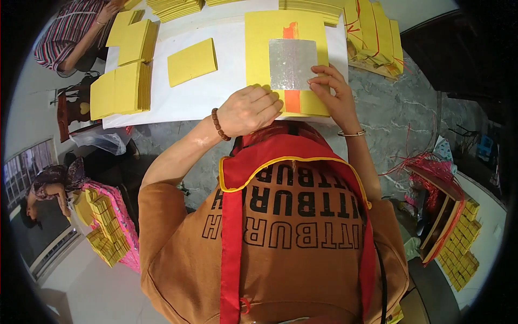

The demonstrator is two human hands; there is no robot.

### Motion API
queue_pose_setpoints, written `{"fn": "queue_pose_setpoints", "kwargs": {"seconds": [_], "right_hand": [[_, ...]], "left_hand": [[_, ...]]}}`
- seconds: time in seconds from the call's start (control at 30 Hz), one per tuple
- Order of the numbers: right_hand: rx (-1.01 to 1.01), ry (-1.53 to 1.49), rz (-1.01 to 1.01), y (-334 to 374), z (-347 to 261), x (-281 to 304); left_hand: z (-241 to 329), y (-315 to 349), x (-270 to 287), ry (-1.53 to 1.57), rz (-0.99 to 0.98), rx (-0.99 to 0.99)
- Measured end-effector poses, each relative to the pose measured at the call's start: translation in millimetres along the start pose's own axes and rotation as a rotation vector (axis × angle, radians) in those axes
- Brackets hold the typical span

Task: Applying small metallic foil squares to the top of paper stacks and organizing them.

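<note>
A large yellow paper sheet (264,38) lies on the white table (216,92) in front of me, with an orange stripe (292,100) down its middle and a silver foil square (291,62) on top. My left hand (249,109), fingers curled into a loose fist, rests on the sheet's near left edge. My right hand (332,89) presses its fingertips on the foil's lower right corner. I wear a bead bracelet on the left wrist and a thin bangle on the right.
A small yellow stack (191,61) lies left of the sheet, and bigger yellow stacks (120,89) fill the table's left side. Tied yellow bundles (375,38) sit at the right. One person (75,32) sits at the far left, another (51,186) by yellow packs (108,229).
</note>
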State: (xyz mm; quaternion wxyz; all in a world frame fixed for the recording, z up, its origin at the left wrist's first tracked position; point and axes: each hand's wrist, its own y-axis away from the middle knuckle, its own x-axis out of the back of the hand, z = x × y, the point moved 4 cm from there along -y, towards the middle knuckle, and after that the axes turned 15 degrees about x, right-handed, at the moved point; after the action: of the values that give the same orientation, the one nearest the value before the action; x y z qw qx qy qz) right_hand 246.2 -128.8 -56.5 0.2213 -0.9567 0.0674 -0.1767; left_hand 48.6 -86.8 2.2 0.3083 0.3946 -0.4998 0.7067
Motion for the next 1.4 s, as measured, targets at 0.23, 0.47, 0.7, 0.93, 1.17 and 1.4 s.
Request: {"fn": "queue_pose_setpoints", "kwargs": {"seconds": [0.23, 0.47, 0.7, 0.93, 1.17, 1.4], "right_hand": [[-0.131, -0.266, 0.034, 0, 6, 3], [-0.219, -0.295, 0.103, -3, 3, 0], [-0.051, -0.25, 0.049, -1, 2, 1], [0.046, -0.225, -0.065, 7, 10, 4], [0.031, -0.361, -0.044, 8, 17, 6], [0.094, -0.071, -0.106, 7, 15, 4]], "left_hand": [[-22, -8, 2, 0.397, -0.219, 0.333], [-32, -10, -6, 0.614, -0.376, 0.568], [-39, -8, -8, 0.727, -0.522, 0.816], [-45, -9, -9, 0.796, -0.567, 0.827], [-49, -9, -15, 0.855, -0.576, 0.853], [-46, -12, -2, 0.828, -0.643, 0.737]]}}
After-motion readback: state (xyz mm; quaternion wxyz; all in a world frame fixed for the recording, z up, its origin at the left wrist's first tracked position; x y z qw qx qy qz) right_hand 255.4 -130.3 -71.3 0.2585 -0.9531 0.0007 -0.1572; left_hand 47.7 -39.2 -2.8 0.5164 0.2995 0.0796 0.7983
